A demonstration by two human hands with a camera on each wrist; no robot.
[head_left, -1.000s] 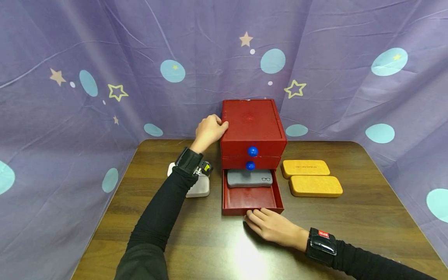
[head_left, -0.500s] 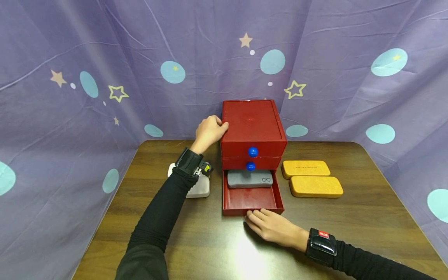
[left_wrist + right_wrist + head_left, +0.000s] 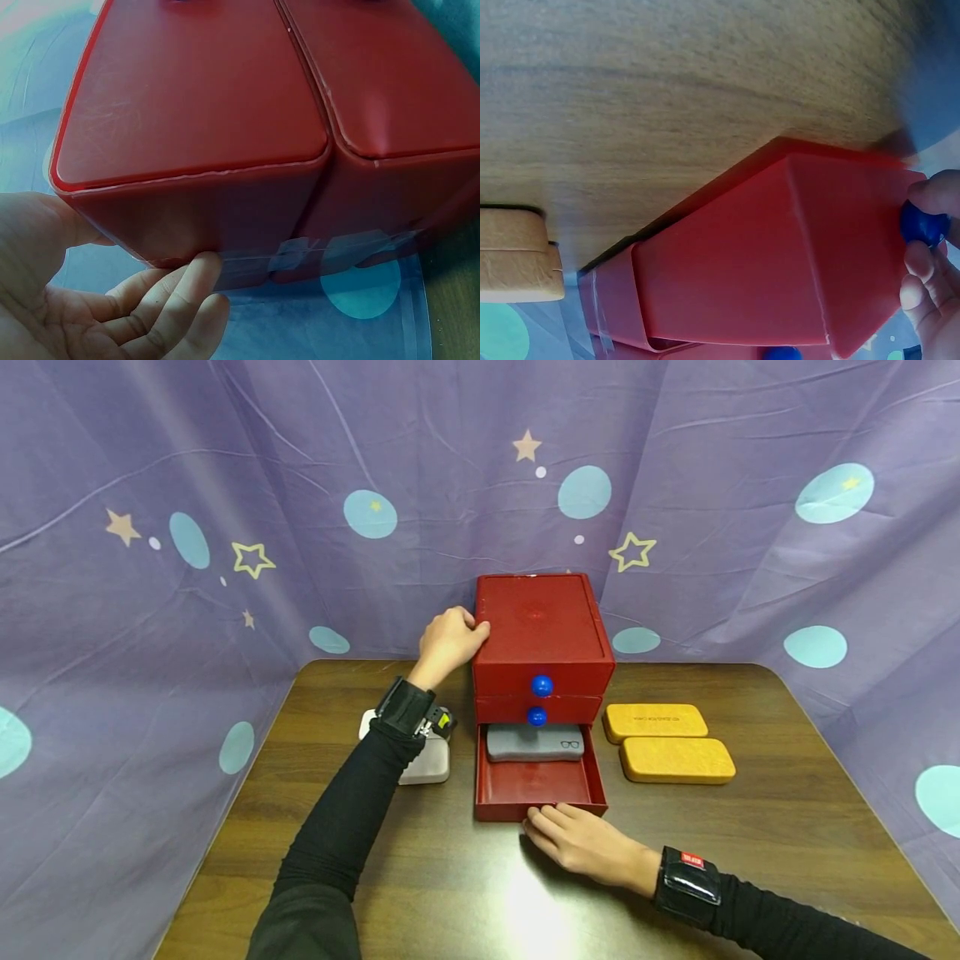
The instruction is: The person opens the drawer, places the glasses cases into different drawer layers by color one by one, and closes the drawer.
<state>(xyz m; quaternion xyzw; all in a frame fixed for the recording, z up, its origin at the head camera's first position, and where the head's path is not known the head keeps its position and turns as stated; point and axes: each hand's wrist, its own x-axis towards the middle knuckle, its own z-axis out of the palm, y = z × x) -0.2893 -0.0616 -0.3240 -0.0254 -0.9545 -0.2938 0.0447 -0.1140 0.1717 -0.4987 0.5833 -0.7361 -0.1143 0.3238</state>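
- Drawer (image 3: 536,792) at the bottom of the red chest (image 3: 542,639) stands pulled out toward you, mid-table, with a grey glasses case (image 3: 534,742) lying at its far end.
- Your right hand (image 3: 581,843) is at the drawer's near front wall; the right wrist view shows its fingertips (image 3: 928,196) pinching the blue knob (image 3: 922,223) there.
- Your left hand (image 3: 447,642) grips the chest's top left edge, thumb on top, fingers (image 3: 180,289) curled against its side.
- Two more blue knobs (image 3: 541,685) sit on the shut drawers above.
- Two orange cases (image 3: 666,741) lie right of the chest, a white case (image 3: 427,760) left of it, on the wooden table (image 3: 450,893).
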